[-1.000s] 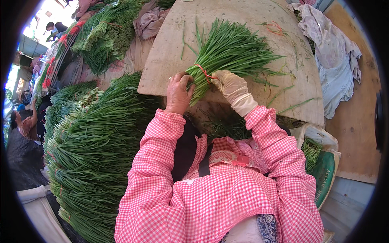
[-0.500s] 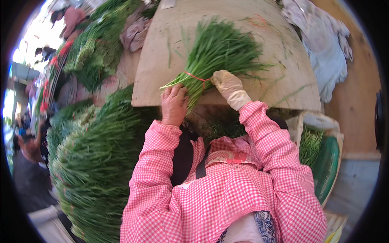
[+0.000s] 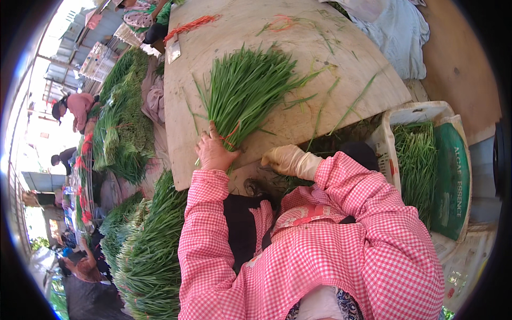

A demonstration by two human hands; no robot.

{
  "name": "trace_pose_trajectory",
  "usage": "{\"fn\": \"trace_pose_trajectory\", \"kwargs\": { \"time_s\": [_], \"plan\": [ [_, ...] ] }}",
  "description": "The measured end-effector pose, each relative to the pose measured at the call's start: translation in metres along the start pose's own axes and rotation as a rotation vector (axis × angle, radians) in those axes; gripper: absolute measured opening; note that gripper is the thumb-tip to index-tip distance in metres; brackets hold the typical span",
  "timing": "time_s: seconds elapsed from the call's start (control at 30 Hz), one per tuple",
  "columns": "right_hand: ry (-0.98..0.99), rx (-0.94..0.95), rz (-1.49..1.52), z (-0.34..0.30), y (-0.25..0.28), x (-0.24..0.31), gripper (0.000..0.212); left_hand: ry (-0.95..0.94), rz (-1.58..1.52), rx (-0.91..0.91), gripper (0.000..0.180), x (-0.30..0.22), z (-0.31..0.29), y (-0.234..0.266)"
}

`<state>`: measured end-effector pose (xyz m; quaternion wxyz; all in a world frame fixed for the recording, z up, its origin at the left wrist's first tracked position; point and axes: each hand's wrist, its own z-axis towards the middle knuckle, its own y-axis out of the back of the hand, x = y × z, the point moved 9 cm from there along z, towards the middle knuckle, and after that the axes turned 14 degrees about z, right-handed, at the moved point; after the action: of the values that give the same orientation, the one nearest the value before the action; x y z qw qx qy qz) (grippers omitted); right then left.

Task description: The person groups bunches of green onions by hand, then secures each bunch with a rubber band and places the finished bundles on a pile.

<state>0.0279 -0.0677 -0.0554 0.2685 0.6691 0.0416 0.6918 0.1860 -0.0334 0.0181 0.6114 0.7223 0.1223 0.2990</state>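
A bundle of garlic chives (image 3: 248,90) lies on the wooden board, its leaves fanned out toward the far side. Around its stems near the cut end runs a thin red tie (image 3: 230,138). My bare left hand (image 3: 217,152) is closed over the stem end, its fingers hiding most of the stems. Apart from the bundle, to its right, my right hand (image 3: 290,161) in a pale glove is by the board's near edge. Its fingers are curled together, and whatever may be between them is too small to make out.
Loose leaves lie on the wooden board (image 3: 368,69), with red ties (image 3: 189,26) at its far left. Large heaps of chives (image 3: 152,256) stand at left. A white crate (image 3: 421,109) holding chives and a green sack (image 3: 453,181) is at right. Other people work at far left.
My right hand has left the red tie and drawn back toward me, off the bundle. My left hand still holds the stem end. The whole view has shifted.
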Motion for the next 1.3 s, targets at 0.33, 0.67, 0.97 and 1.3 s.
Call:
{"fn": "trace_pose_trajectory", "kwargs": {
  "time_s": [0.33,0.67,0.97,1.3],
  "plan": [
    [-0.098,0.132,0.321,0.017,-0.064,-0.078,0.047,0.028,-1.523,0.65,0.05,-0.009,-0.016,-0.027],
    [-0.114,0.031,1.462,-0.019,-0.05,0.024,0.06,0.257,-2.633,0.606,0.047,-0.066,-0.114,-0.087],
    [-0.12,-0.171,0.542,-0.068,-0.015,0.026,0.071,0.28,-2.589,0.678,0.055,-0.079,-0.138,-0.087],
    [-0.136,-0.148,-0.26,-0.06,0.005,0.078,0.036,0.184,-2.523,0.572,0.049,-0.085,-0.134,-0.112]
  ]
}}
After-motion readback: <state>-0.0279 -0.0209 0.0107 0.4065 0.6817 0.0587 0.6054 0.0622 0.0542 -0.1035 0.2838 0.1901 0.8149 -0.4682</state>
